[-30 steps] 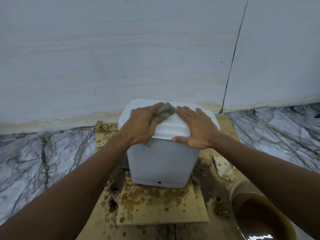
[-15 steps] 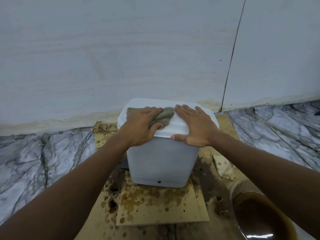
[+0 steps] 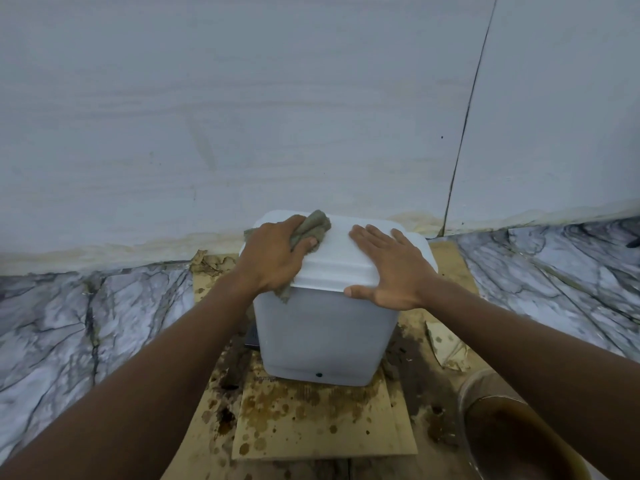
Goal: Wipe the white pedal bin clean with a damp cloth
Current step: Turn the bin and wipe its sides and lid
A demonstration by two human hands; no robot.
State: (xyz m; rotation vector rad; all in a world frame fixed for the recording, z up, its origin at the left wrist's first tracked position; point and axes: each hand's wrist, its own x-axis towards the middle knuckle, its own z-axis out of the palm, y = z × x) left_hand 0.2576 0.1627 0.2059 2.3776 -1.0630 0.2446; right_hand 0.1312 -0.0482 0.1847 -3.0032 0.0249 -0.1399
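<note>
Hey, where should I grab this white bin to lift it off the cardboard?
Probably the white bin at its two sides just under the lid, coming in from left and right: the lid overhangs the smooth, downward-tapering body, forming a ledge.

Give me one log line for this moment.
step: wiping | left hand: grips cloth on lid | right hand: flat on lid | pedal bin: upright on stained cardboard | bucket: front right

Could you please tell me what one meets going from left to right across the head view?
The left hand gripping the crumpled grey-green cloth → the right hand flat on the white plastic pedal bin → the round bucket of brown water.
</note>
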